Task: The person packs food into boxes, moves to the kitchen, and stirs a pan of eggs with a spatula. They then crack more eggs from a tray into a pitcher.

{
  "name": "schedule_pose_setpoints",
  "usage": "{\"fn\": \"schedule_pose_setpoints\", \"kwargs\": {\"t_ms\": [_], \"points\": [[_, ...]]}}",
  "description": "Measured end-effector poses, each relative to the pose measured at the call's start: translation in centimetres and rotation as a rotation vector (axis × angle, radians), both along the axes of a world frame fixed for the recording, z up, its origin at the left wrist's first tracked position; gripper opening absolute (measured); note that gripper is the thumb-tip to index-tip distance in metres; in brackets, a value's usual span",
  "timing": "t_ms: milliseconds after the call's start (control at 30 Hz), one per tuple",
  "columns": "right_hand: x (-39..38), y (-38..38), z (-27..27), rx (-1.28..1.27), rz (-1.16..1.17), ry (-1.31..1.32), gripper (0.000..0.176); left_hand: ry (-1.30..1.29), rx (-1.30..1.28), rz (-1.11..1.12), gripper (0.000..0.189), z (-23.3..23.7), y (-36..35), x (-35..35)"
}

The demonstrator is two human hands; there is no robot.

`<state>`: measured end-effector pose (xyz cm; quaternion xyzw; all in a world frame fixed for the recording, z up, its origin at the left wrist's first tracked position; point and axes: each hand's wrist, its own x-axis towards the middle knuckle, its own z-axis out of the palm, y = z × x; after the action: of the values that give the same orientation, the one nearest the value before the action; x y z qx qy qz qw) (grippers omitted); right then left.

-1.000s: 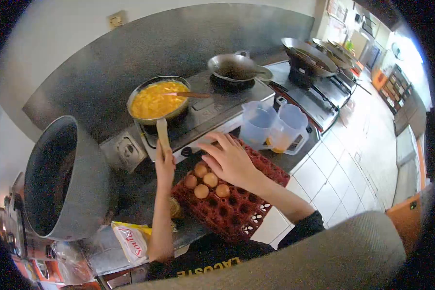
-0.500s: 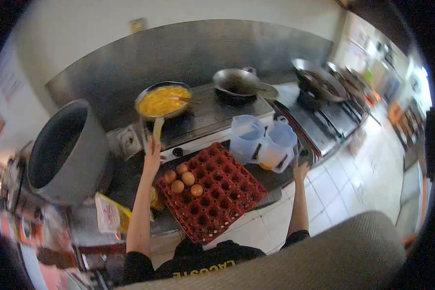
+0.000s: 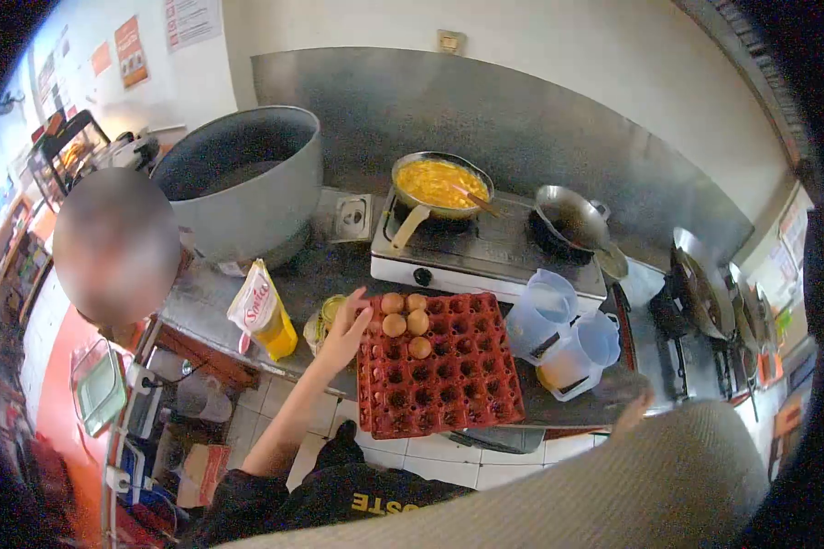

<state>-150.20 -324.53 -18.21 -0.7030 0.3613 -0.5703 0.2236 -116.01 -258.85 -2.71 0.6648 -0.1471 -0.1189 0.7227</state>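
Observation:
My left hand (image 3: 346,331) is at the left edge of a red egg tray (image 3: 458,393), its fingers stretched out beside several brown eggs (image 3: 394,325). Most of the tray's hollows hold no egg. Past the tray, a frying pan (image 3: 412,220) of yellow egg mixture (image 3: 441,183) rests on the stove (image 3: 485,270), a wooden-looking utensil (image 3: 474,199) lying in it. My right hand (image 3: 634,412) is smeared by motion low on the right, against a dark blurred shape, its fingers indistinct. Closest to it is a clear plastic jug (image 3: 586,348) with some yellow liquid at its bottom.
Left of the tray stand a yellow oil pouch (image 3: 270,316) and a big grey pot (image 3: 247,206). A second jug (image 3: 540,311) and a wok (image 3: 563,220) are to the right. Another person (image 3: 119,247) is at the left. Beige ribbed fabric (image 3: 613,485) covers the lower right.
My left hand has let go of the pan's handle and come down to the egg tray. My right hand has shifted and blurred. The view has swung left, bringing the other person in.

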Motion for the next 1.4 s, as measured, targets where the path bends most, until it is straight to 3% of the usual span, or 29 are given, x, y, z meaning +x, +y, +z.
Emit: {"fn": "schedule_pose_setpoints", "kwargs": {"t_ms": [67, 133, 200, 333, 400, 467, 533, 567, 600, 633, 667, 767, 833, 933, 1033, 1133, 1233, 1333, 1400], "points": [[-2.8, -4.0, 3.7, 0.104, -0.168, -0.04, 0.051, 0.139, -0.008, 0.033, 0.046, 0.3, 1.7, -1.7], [-4.7, -3.8, 9.4, -0.251, -0.438, 0.156, 0.053, 0.127, -0.036, 0.054, 0.042, 0.9, 3.5, -2.7], [-3.5, -0.8, 16.2, -0.359, -0.492, 0.076, 0.054, 0.083, -0.067, 0.075, 0.038, 2.1, 4.7, -3.2], [6.1, 14.9, 29.8, -0.117, 0.015, -0.28, 0.057, -0.054, -0.121, 0.134, 0.034, 6.3, 6.1, -2.6], [12.6, 24.2, 34.1, 0.032, 0.286, -0.286, 0.059, -0.147, -0.163, 0.157, 0.034, 8.0, 6.4, -1.9], [19.7, 33.8, 36.8, 0.087, 0.499, -0.086, 0.062, -0.226, -0.197, 0.119, 0.033, 10.0, 7.1, -1.3], [27.5, 42.8, 37.4, -0.232, 0.58, 0.307, 0.067, -0.305, -0.214, 0.094, 0.036, 11.2, 8.3, -0.4], [31.2, 47.6, 38.5, -0.228, 0.781, 0.306, 0.062, -0.314, -0.184, 0.104, 0.038, 12.1, 9.2, -0.2], [34.3, 51.0, 38.8, -0.26, 0.835, 0.496, 0.049, -0.326, -0.218, 0.078, 0.038, 12.3, 10.4, 0.4], [39.2, 52.7, 36.2, -0.346, 0.974, 0.359, 0.049, -0.338, -0.251, 0.052, 0.039, 12.2, 11.7, 0.9], [43.1, 54.6, 34.8, -0.327, 0.981, 0.485, 0.05, -0.348, -0.281, 0.023, 0.039, 12.2, 13.0, 1.3], [53.7, 57.3, 28.8, -0.508, 0.794, 0.659, 0.044, -0.477, -0.257, 0.029, 0.042, 12.3, 17.0, 2.9], [60.5, 57.0, 24.4, -0.453, 0.669, 0.818, 0.038, -0.566, -0.232, 0.035, 0.042, 11.5, 20.1, 4.3], [67.2, 54.9, 18.5, -0.318, 0.587, 0.856, 0.028, -0.592, -0.225, 0.054, 0.041, 9.9, 24.2, 6.0], [70.1, 54.3, 15.2, -0.435, 0.329, 0.862, 0.015, -0.532, -0.246, 0.057, 0.04, 9.4, 26.7, 7.0], [70.8, 52.9, 12.6, -0.582, 0.245, 1.029, 0.013, -0.481, -0.238, 0.098, 0.038, 9.9, 27.8, 7.5], [70.8, 50.9, 9.6, -0.673, 0.25, 1.021, 0.016, -0.471, -0.238, 0.108, 0.035, 9.6, 28.2, 8.3], [70.3, 51.3, 12.1, -0.528, 0.376, 1.316, 0.017, -0.434, -0.271, 0.135, 0.032, 9.3, 27.6, 8.6], [69.3, 51.4, 11.9, -0.576, 0.34, 1.368, 0.019, -0.416, -0.287, 0.096, 0.031, 8.9, 27.3, 8.9]]}}
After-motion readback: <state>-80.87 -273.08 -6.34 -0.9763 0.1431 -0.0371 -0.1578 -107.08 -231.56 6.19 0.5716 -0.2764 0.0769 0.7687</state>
